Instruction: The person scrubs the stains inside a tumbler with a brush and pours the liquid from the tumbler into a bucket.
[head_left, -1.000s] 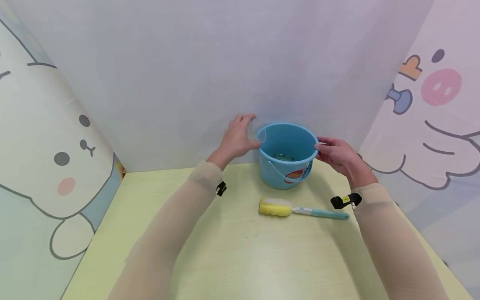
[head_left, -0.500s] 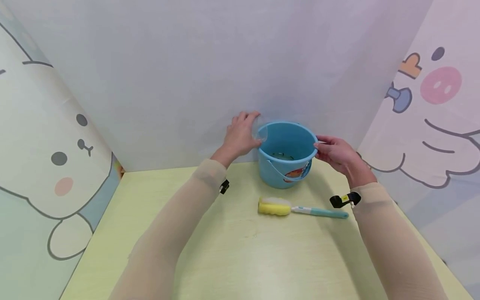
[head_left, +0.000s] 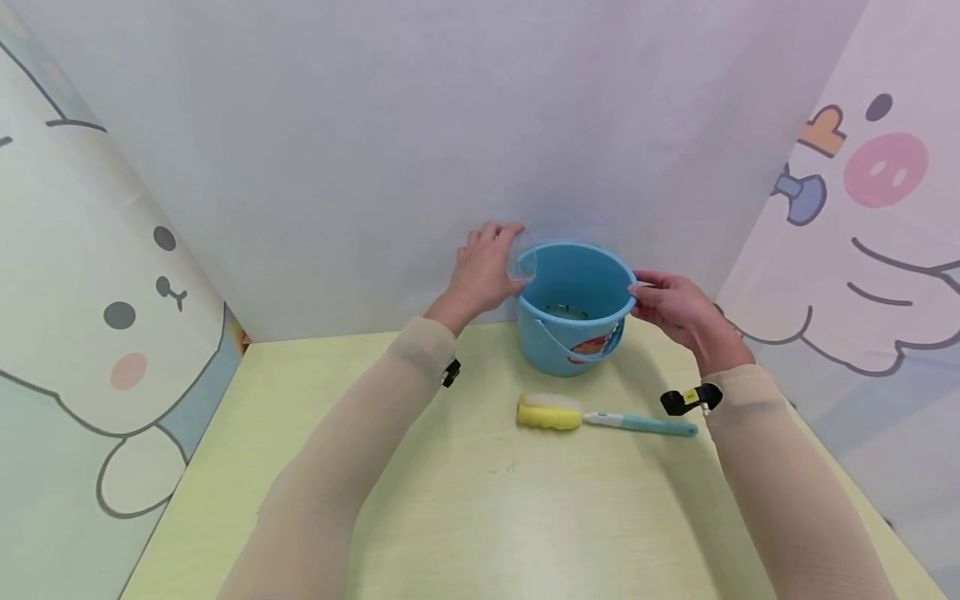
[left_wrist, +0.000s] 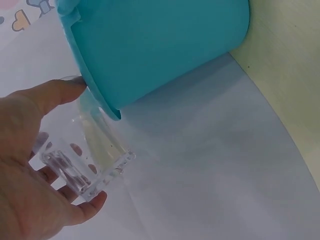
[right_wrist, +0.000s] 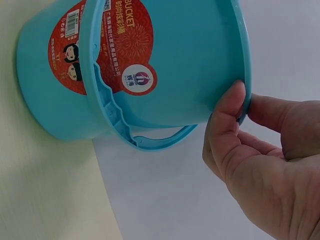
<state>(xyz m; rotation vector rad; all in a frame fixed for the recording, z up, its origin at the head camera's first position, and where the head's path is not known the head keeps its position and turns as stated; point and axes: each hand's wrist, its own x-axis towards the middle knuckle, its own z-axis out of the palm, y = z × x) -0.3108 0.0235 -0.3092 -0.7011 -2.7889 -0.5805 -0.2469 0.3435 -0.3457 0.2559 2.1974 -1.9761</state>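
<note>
Head: clear cup (head_left: 523,266), tilted; blue bucket (head_left: 577,279), upright.

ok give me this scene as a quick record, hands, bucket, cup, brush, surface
left hand: holds the clear cup between thumb and fingers
right hand: pinches the bucket rim on its right side
clear cup: beside the bucket's left rim; contact unclear
blue bucket: upright on the table
bucket handle: lowered against the near side
label: red, reads "BUCKET"
bucket contents: something at the bottom, too small to identify
sponge brush: lying in front of the bucket, yellow-and-white head left, teal-and-white handle right
table: pale yellow
</note>
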